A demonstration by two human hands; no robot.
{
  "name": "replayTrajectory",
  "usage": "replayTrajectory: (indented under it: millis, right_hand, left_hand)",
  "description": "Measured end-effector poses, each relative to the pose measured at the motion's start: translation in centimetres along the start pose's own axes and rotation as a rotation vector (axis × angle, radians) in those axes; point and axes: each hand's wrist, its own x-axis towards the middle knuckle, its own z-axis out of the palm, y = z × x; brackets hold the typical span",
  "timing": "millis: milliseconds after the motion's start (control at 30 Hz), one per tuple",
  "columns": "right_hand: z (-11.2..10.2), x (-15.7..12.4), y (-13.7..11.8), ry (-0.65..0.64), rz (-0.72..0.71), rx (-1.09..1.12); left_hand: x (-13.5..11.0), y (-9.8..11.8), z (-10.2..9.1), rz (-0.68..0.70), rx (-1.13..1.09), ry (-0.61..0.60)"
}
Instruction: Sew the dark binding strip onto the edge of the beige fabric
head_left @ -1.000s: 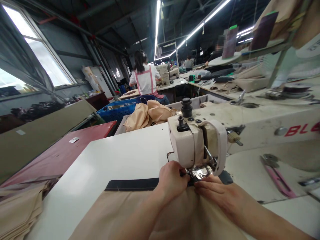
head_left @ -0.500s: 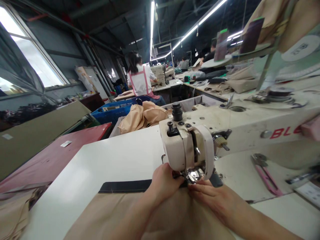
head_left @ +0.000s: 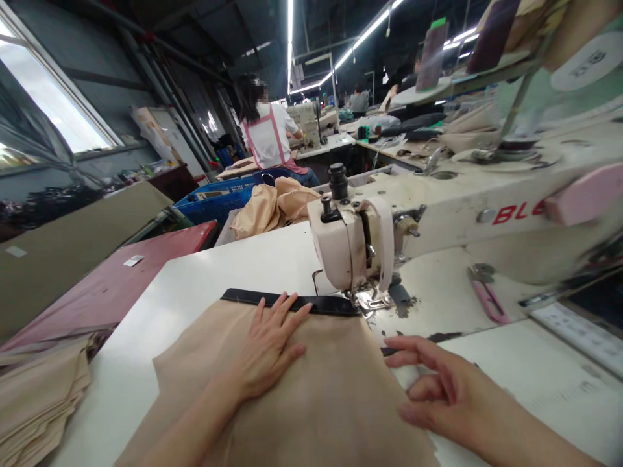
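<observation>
A tan fabric piece (head_left: pixel 311 389) lies on the white table (head_left: pixel 204 279) with a black strip (head_left: pixel 272 299) along its far edge. That edge runs under the presser foot (head_left: pixel 372 301) of the cream sewing machine (head_left: pixel 355 246). My left hand (head_left: pixel 267 347) rests flat on the fabric, fingers spread, tips reaching the black strip. My right hand (head_left: pixel 433 389) hovers at the fabric's right edge, fingers loosely curled and apart, holding nothing.
A stack of tan pieces (head_left: pixel 39 402) sits at the left table corner. Pink-handled snips (head_left: pixel 487 298) lie right of the machine. Behind are a blue crate (head_left: pixel 219 201), heaped tan fabric (head_left: pixel 272 207), a red table (head_left: pixel 111 285) and a person (head_left: pixel 267 136) at another machine.
Both hands have drawn back from the presser foot. The left hand went from pinching at the needle to lying flat on the fabric; the right hand has let go and moved right.
</observation>
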Motion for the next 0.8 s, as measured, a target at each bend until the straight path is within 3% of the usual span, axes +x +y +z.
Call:
replayTrajectory:
  millis: [100,167,233,333,433,500,667,800]
  right_hand:
    - [0.9,-0.2,-0.3,-0.003,0.052,0.027]
    - [1.0,-0.5,-0.8,-0.026,0.084,0.001]
    - [0.9,-0.8,-1.3,-0.044,0.082,0.001]
    - [0.7,-1.1,-1.8,-0.082,0.065,0.041]
    - [0.7,-1.3,-2.1,-0.131,0.057,0.046]
    - [0.6,-1.2,-2.1,-0.138,0.063,0.028]
    - [0.6,-0.9,-1.7,-0.112,0.037,-0.029]
    - [0.4,-1.0,-1.8,-0.105,-0.024,-0.06]
  left_hand:
    - [0.5,0.2,-0.8,0.009,0.0,-0.005]
    - [-0.1,1.8,-1.1,-0.042,0.016,0.075]
    - [-1.1,4.6,-0.8,-0.034,-0.008,0.222]
    - [-2.3,10.5,0.6,0.176,-0.155,0.501]
    - [-2.3,15.8,2.8,0.067,-0.255,0.853]
    - [-2.0,17.9,4.0,-0.063,-0.247,0.99]
    - [-1.5,19.6,4.5,-0.216,-0.23,1.049]
    - [-1.7,19.7,4.2,-0.277,-0.285,0.969]
